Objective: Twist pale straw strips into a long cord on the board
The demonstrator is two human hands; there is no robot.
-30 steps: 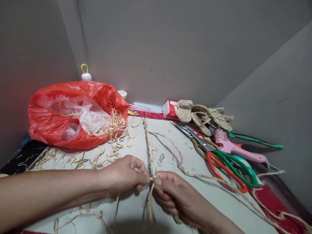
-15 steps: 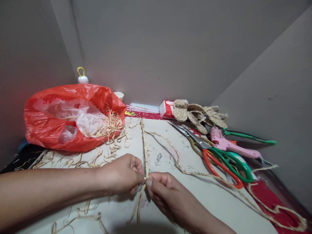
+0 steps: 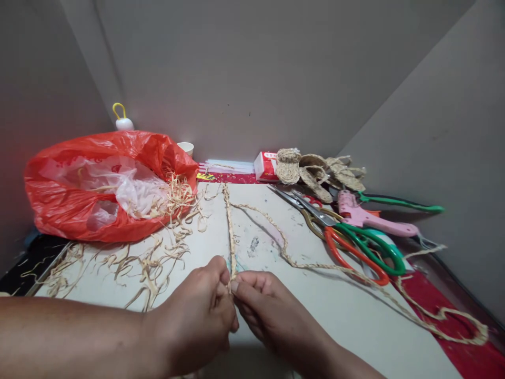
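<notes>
Fingertips [image 3: 236, 287] of both hands meet in a tight pinch. The left hand [image 3: 197, 316] and the right hand [image 3: 268, 310] are each closed on the near end of a thin plaited cord of pale straw [image 3: 230, 231], thumbs pressed against forefingers right where the plait stops.

From that pinch the cord lies flat on the white work board [image 3: 335, 310] and runs straight toward 12 o'clock. A second length wanders off toward 4 o'clock and ends in a loose loop.

The cord looks very light and limp along its length, dry and a little rough, so it should not slip. The unplaited fibres are likely brittle and would spring apart if let go, so the place to hold it is at the last crossing, close and firm.

Loose curled straw shavings [image 3: 158, 258] lie at 10 o'clock, spilling from a crumpled red plastic bag [image 3: 71, 210]. At 2 o'clock lie orange-handled scissors [image 3: 355, 258], a pink glue gun [image 3: 371, 218] and small woven straw sandals [image 3: 315, 171] — all well apart from the hands.
</notes>
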